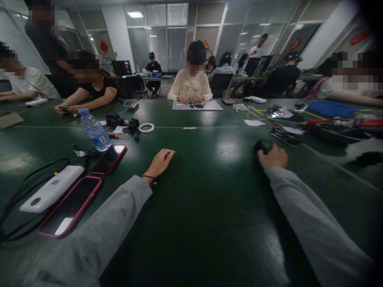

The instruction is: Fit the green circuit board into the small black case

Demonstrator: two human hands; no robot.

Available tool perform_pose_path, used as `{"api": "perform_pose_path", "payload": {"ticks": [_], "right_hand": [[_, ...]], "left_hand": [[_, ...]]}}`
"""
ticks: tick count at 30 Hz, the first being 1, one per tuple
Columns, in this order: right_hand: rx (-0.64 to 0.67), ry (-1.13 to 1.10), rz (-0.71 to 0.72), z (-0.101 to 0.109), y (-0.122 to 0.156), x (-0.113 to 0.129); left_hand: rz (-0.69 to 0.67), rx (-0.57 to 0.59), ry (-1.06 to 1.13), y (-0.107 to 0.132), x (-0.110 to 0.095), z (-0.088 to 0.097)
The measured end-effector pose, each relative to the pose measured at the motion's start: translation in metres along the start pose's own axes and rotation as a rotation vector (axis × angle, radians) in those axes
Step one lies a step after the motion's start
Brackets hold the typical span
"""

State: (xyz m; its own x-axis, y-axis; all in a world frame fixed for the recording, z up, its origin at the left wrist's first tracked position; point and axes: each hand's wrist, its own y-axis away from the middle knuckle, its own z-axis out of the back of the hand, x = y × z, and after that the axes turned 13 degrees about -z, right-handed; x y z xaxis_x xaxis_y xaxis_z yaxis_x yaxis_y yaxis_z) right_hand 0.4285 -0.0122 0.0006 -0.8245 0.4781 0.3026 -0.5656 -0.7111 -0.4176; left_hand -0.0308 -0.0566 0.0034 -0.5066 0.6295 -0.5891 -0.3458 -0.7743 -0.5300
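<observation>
My left hand (159,162) rests on the green tabletop, its fingers loosely stretched to the right with a small gap between them. I see nothing held in it. On the right, my right hand (274,156) grips a small dark, glossy object (263,146) standing on the table; its exact kind cannot be made out. Left of my left hand lie a red-edged phone (108,160) and a larger phone in a pink-red case (72,207). A white device with a cable (53,189) lies beside them.
A water bottle (95,130), an orange-handled screwdriver (115,136), black cables (115,120) and a tape roll (146,127) lie at left. Cables, bags and a blue item (330,108) crowd the right. Across the table a person (191,85) works over a white board (214,105).
</observation>
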Motion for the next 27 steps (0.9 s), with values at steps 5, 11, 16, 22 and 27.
{"api": "perform_pose_path", "payload": {"ticks": [5, 11, 16, 22, 27], "right_hand": [[0.146, -0.229, 0.522, 0.005, 0.102, 0.108], [0.339, -0.439, 0.954, 0.044, 0.191, 0.157], [0.347, -0.479, 0.979, 0.049, 0.192, 0.157], [0.262, -0.498, 0.88, 0.043, 0.189, 0.155], [0.155, -0.548, 0.612, 0.024, 0.175, 0.15]], "left_hand": [[0.062, -0.116, 0.046, -0.001, 0.011, -0.005], [0.076, -0.106, 0.151, -0.001, 0.014, -0.008], [0.062, -0.006, 0.225, -0.001, 0.002, -0.003], [0.04, 0.079, 0.212, -0.003, -0.01, 0.004], [0.145, 0.092, 0.124, -0.001, -0.009, 0.004]]}}
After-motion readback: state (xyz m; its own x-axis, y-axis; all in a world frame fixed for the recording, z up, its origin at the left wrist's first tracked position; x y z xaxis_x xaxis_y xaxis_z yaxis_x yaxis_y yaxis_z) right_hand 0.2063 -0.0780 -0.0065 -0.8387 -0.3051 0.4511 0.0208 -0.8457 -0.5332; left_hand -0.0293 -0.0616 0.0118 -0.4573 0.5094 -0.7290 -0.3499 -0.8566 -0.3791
